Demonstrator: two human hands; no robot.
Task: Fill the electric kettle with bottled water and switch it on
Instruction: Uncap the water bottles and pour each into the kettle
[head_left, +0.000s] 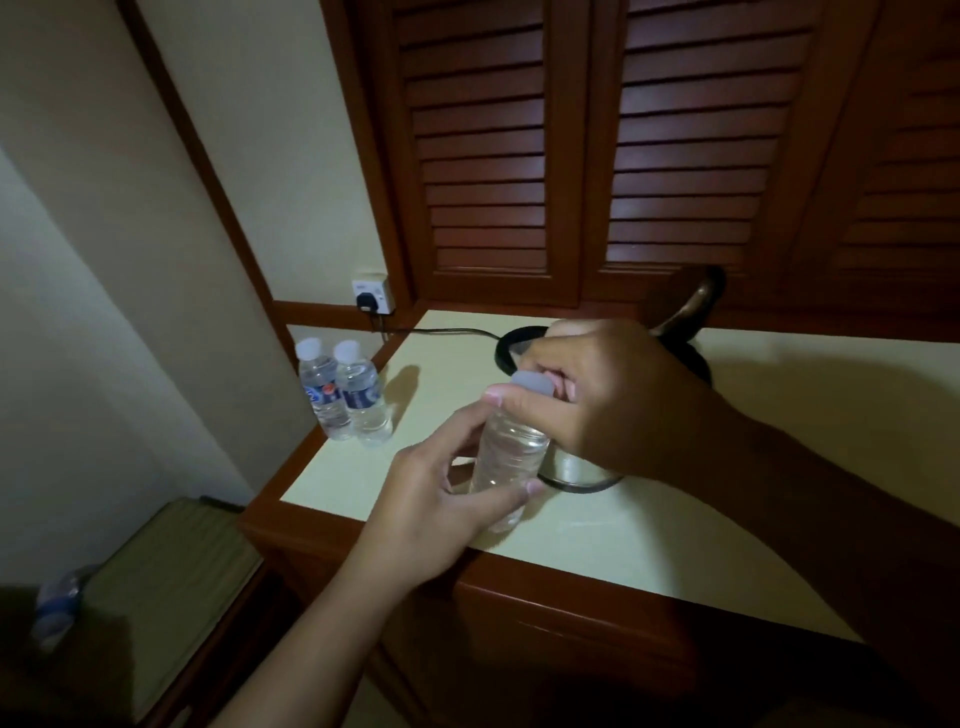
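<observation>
A clear water bottle (511, 457) is held over the cream table top (779, 395), in front of the kettle. My left hand (441, 499) grips its body from the left. My right hand (613, 400) is closed around its pale cap (530, 385). Behind my hands stands the steel electric kettle (576, 470), mostly hidden; its open rim (506, 345) and dark handle (696, 304) show. Its black cord (447, 331) runs left to a plug in the wall socket (371, 296).
Two more capped water bottles (343, 389) stand at the table's left edge. Louvred wooden doors (571, 156) rise behind the table. A lower surface at bottom left holds another bottle lying down (57, 603).
</observation>
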